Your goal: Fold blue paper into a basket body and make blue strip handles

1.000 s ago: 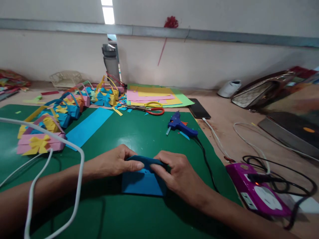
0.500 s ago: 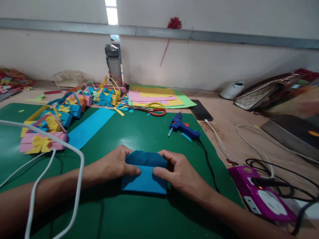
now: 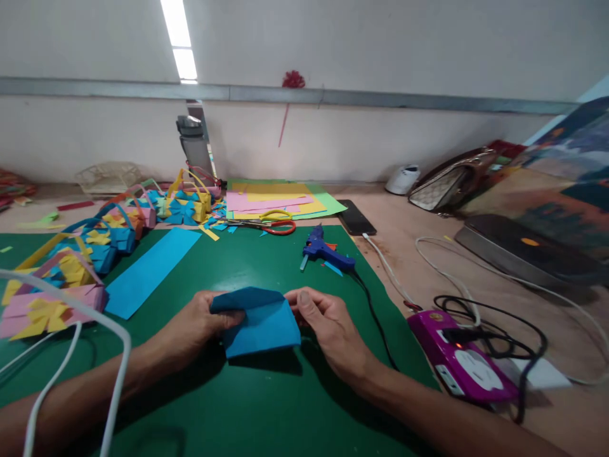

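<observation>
A folded piece of blue paper (image 3: 261, 324) is lifted a little above the green mat, its upper flap bent and its lower edge tilted. My left hand (image 3: 202, 324) grips its left side, thumb in front and the other fingers mostly hidden behind. At the upper right corner, the curled fingers of my right hand (image 3: 326, 324) touch the paper, and the thumb is off its front face. Left of the hands, a flat blue paper strip (image 3: 152, 270) lies on the green mat (image 3: 266, 412).
Several small paper baskets (image 3: 57, 301) stand at the left, behind a white cable (image 3: 121, 374). Scissors (image 3: 280, 225) and coloured sheets (image 3: 309, 197) lie at the back. A blue glue gun (image 3: 328, 249), a phone (image 3: 356, 218) and a purple power strip (image 3: 461, 362) are at the right.
The blue paper has been raised and tilted. My right thumb has come off its front and the right hand has shifted to its corner. The whole view has also turned.
</observation>
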The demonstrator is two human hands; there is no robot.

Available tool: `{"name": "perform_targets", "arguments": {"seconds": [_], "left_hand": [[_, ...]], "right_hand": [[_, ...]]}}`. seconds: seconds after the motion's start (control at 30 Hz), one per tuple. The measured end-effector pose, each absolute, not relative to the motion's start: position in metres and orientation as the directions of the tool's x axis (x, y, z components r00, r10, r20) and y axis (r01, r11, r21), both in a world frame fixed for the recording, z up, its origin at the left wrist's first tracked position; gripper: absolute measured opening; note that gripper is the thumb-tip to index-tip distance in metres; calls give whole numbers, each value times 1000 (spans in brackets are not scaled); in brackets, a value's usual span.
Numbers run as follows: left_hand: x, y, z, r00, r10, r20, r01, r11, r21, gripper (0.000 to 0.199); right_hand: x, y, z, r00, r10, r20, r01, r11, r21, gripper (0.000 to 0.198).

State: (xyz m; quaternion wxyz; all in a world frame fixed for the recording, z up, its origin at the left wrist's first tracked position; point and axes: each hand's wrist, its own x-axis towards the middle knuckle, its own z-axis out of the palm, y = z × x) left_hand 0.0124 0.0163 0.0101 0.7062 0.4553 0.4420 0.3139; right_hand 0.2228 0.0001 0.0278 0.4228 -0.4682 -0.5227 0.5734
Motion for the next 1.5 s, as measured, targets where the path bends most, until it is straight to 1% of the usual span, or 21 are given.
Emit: {"name": "perform_targets", "arguments": {"seconds": [0.07, 0.13, 0.23, 0.3, 0.37, 0.5, 0.6, 0.77, 0.83, 1.0, 1.13, 1.23, 1.3, 1.37, 1.4, 1.43, 1.47, 1.5], "left_hand": [[13, 16, 9, 396, 866, -306, -37, 349, 937, 19], [13, 17, 9, 378, 880, -287, -34, 323, 946, 19], [13, 17, 11, 327, 912, -246, -12, 265, 964, 20], [12, 18, 13, 281, 933, -226, 19, 231, 973, 21], [11, 19, 14, 256, 939, -230, 28, 231, 973, 21], [11, 20, 10, 283, 924, -258, -20, 275, 961, 25], [11, 20, 8, 294, 907, -303, -42, 329, 944, 36], [11, 17, 14, 133, 936, -325, 130, 308, 942, 51], [13, 16, 18, 110, 939, -327, 152, 309, 939, 53], [16, 18, 22, 190, 929, -318, 14, 322, 947, 53], [16, 17, 17, 176, 942, -287, -41, 298, 954, 49], [18, 14, 12, 195, 951, -242, -88, 262, 961, 47], [21, 12, 10, 229, 949, -219, -82, 242, 967, 49], [23, 12, 10, 227, 956, -186, -19, 196, 981, 49], [24, 12, 11, 196, 969, -150, 33, 146, 989, 46], [24, 12, 13, 151, 985, -88, 93, 75, 993, 44], [23, 13, 15, 96, 995, 3, 168, -19, 986, 42], [22, 14, 17, 40, 991, 125, 256, -131, 958, 41]], "right_hand": [[223, -2, 29, -223, 974, -47, 1, -48, -999, 42], [223, -5, 30, -223, 974, 28, 44, 39, -998, 42], [226, -8, 33, -227, 967, 118, 159, 157, -975, 37], [227, -9, 33, -243, 959, 145, 231, 203, -952, 31], [227, -8, 32, -261, 953, 157, 274, 229, -934, 28], [226, -6, 32, -299, 944, 136, 328, 236, -915, 24], [226, -4, 33, -321, 942, 101, 358, 219, -908, 19], [228, 0, 30, -382, 923, 54, 344, 196, -918, 20], [228, 1, 29, -427, 902, 59, 335, 219, -916, 22], [225, -2, 33, -456, 887, 73, 336, 248, -909, 23], [223, -3, 32, -453, 890, 43, 335, 215, -917, 16], [221, -3, 27, -426, 904, 37, 352, 204, -914, 14], [220, -2, 24, -420, 906, 45, 352, 208, -912, 13], [220, -3, 21, -390, 919, 57, 365, 211, -907, 14], [220, -3, 21, -365, 929, 65, 378, 212, -901, 14], [220, -3, 20, -337, 939, 75, 395, 213, -894, 15], [221, -3, 20, -309, 947, 87, 414, 216, -884, 15], [221, -2, 20, -284, 953, 100, 434, 221, -873, 15]]}}
